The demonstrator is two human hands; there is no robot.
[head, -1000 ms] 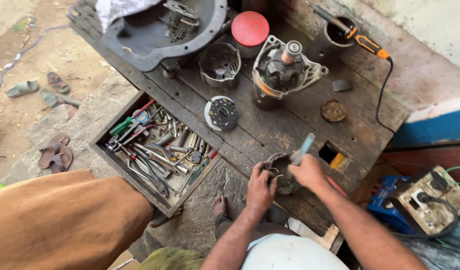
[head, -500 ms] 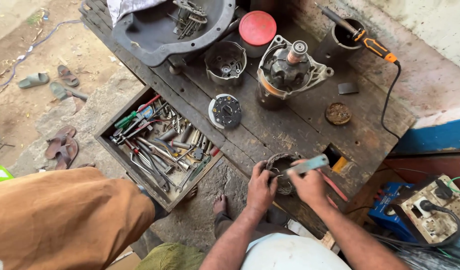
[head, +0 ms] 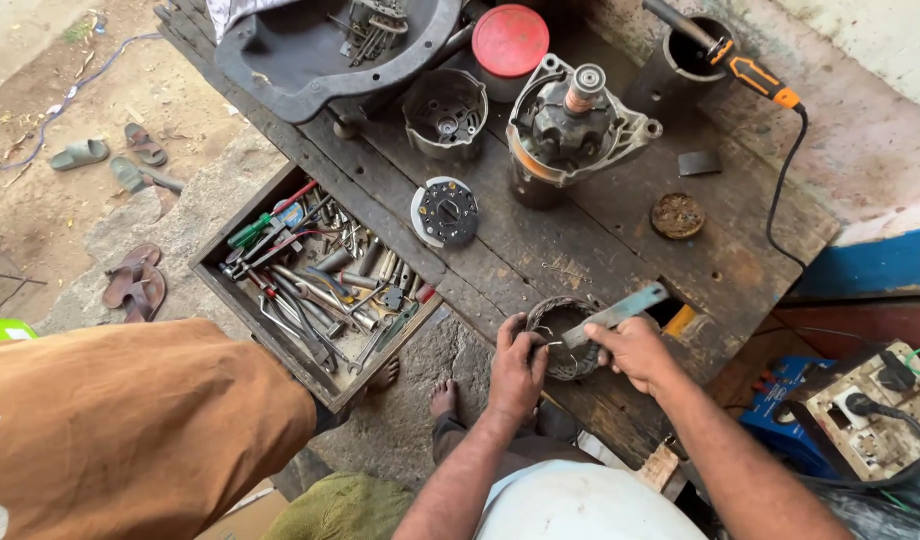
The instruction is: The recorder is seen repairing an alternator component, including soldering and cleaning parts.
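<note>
Stator winding ring point(head: 560, 338) was steadied at the near worktop point(head: 580, 230) edge by the left hand point(head: 517, 368), fingers closed on its rim, so the flat metal blade point(head: 614, 312), gripped by the right hand point(head: 635, 352), could be laid across it.

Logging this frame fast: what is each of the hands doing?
Left hand: closed on the ring-shaped winding, holding it on the workbench.
Right hand: closed on a flat metal blade.
</note>
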